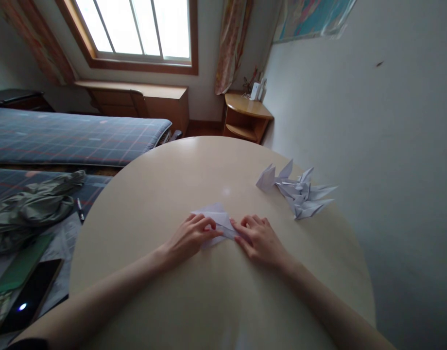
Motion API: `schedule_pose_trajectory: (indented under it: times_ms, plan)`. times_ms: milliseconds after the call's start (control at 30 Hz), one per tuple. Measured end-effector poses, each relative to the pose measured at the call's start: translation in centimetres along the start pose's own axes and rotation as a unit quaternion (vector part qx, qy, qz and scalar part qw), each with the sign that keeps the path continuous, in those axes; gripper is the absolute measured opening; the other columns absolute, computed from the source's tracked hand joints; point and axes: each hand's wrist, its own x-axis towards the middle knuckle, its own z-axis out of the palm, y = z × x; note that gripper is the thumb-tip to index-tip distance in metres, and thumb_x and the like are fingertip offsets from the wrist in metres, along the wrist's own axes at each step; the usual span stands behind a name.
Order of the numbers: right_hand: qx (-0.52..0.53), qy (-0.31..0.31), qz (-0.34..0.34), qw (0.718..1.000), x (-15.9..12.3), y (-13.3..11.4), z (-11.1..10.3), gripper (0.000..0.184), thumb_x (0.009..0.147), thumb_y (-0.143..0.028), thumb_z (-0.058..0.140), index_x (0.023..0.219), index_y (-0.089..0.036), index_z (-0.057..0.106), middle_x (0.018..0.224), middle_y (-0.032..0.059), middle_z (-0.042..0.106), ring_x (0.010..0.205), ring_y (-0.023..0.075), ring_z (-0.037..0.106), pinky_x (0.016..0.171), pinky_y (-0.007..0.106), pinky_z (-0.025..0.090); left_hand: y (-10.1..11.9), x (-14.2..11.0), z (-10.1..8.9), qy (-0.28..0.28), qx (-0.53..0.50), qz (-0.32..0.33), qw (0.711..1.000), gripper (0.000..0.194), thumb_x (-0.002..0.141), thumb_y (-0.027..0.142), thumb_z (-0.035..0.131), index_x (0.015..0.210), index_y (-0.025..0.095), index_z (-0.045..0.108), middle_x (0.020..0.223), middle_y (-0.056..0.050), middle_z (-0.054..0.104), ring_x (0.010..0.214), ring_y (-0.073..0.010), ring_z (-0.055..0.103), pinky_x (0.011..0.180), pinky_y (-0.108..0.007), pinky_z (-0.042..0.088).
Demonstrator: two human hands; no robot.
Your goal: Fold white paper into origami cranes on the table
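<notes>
A partly folded sheet of white paper (216, 215) lies on the round cream table (165, 175) in front of me. My left hand (194, 232) grips its left side, with thumb and fingers closed on the near fold. At the right corner my right hand (258, 238) pinches the paper between thumb and curled fingers. Parts of the sheet are hidden under both hands. Beyond my right hand sits a cluster of several folded white paper pieces (300, 192) with pointed tips, apart from the sheet.
To the left are beds with plaid mattresses (74, 138), a crumpled grey-green cloth (30, 204), a green flat item (21, 265), a dark phone (34, 294) and a pen (80, 210). A white wall (402, 146) borders the table's right. A corner shelf (247, 106) stands behind.
</notes>
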Motion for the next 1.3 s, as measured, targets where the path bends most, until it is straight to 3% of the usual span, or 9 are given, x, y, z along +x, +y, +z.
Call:
schedule_pose_trajectory:
  times_ms: [133,233,333,433,633,900,1067,1200,1300]
  plan:
    - [-0.026,0.012,-0.039,0.999,-0.2,-0.4,-0.1,0.038,0.086,-0.027,0.051,0.122,-0.013,0.055,0.096,0.0111,0.059,0.091,0.0232,0.049,0.08,0.036,0.039,0.7,0.1,-0.3,-0.026,0.063,0.033,0.997,0.026,0.088,0.014,0.048,0.109,0.022,0.061,0.103,-0.005,0.063,0.09,-0.0187,0.053,0.078,-0.032,0.041]
    - [-0.028,0.019,-0.082,0.996,-0.4,-0.6,-0.3,0.032,0.087,-0.023,0.048,0.115,-0.012,0.059,0.092,0.0115,0.059,0.086,0.0224,0.049,0.076,0.035,0.041,1.2,0.2,-0.7,-0.029,0.075,-0.008,0.997,0.027,0.083,0.019,0.053,0.108,0.021,0.062,0.103,-0.006,0.061,0.089,-0.02,0.054,0.077,-0.034,0.042]
    - [-0.005,0.018,-0.147,0.989,-0.6,-1.0,-0.3,0.029,0.087,-0.019,0.046,0.111,-0.014,0.06,0.088,0.0098,0.059,0.082,0.021,0.049,0.074,0.034,0.043,1.3,0.2,-0.9,-0.031,0.083,-0.067,0.994,0.033,0.083,0.037,0.054,0.111,0.022,0.062,0.098,-0.007,0.06,0.087,-0.0214,0.055,0.078,-0.037,0.042]
    - [0.027,0.002,-0.198,0.98,-0.8,-1.4,-0.1,0.03,0.084,-0.016,0.047,0.11,-0.017,0.061,0.084,0.0078,0.059,0.08,0.02,0.049,0.071,0.033,0.044,0.9,0.3,-0.8,-0.048,0.066,-0.085,0.993,0.044,0.084,0.052,0.051,0.118,0.025,0.058,0.098,-0.006,0.059,0.088,-0.0215,0.054,0.079,-0.037,0.041]
    - [0.117,0.083,-0.22,0.965,-0.6,-0.5,0.2,0.028,0.082,-0.012,0.048,0.104,-0.022,0.064,0.097,0.0075,0.061,0.09,0.0192,0.054,0.077,0.033,0.049,0.2,0.2,-0.4,-0.079,0.049,-0.06,0.994,0.034,0.093,0.028,0.044,0.127,0.032,0.05,0.105,-0.006,0.057,0.093,-0.0197,0.053,0.082,-0.036,0.042]
    - [0.112,0.095,-0.211,0.966,-0.2,0.7,0.7,0.023,0.088,-0.027,0.052,0.108,-0.02,0.061,0.103,0.0087,0.066,0.095,0.02,0.059,0.082,0.035,0.05,0.2,0.0,0.0,-0.022,-0.045,0.018,0.999,0.03,0.094,0.013,0.037,0.112,0.019,0.059,0.107,-0.008,0.062,0.096,-0.0167,0.057,0.081,-0.028,0.051]
    - [0.041,0.111,-0.231,0.966,-0.2,0.4,0.9,0.02,0.091,-0.022,0.048,0.103,-0.017,0.063,0.1,0.0083,0.068,0.093,0.0204,0.061,0.08,0.034,0.052,0.5,-0.1,-0.2,-0.027,-0.036,0.039,0.998,0.027,0.095,0.02,0.037,0.113,0.016,0.056,0.111,-0.009,0.063,0.099,-0.017,0.06,0.087,-0.029,0.052]
    - [0.03,0.12,-0.245,0.962,-0.1,0.4,0.8,0.02,0.092,-0.019,0.046,0.102,-0.016,0.063,0.098,0.0076,0.069,0.092,0.0191,0.061,0.078,0.031,0.053,1.0,-0.1,-0.1,0.011,-0.01,0.062,0.998,0.028,0.093,0.036,0.044,0.106,0.015,0.056,0.106,-0.009,0.066,0.095,-0.0181,0.063,0.079,-0.028,0.056]
    - [0.037,0.128,-0.245,0.96,-0.1,0.4,0.7,0.02,0.092,-0.019,0.046,0.101,-0.016,0.063,0.097,0.008,0.069,0.092,0.0186,0.062,0.077,0.031,0.053,1.6,0.0,-0.1,0.021,0.032,0.09,0.995,0.025,0.093,0.035,0.044,0.098,0.016,0.058,0.1,-0.006,0.068,0.095,-0.0181,0.064,0.075,-0.027,0.056]
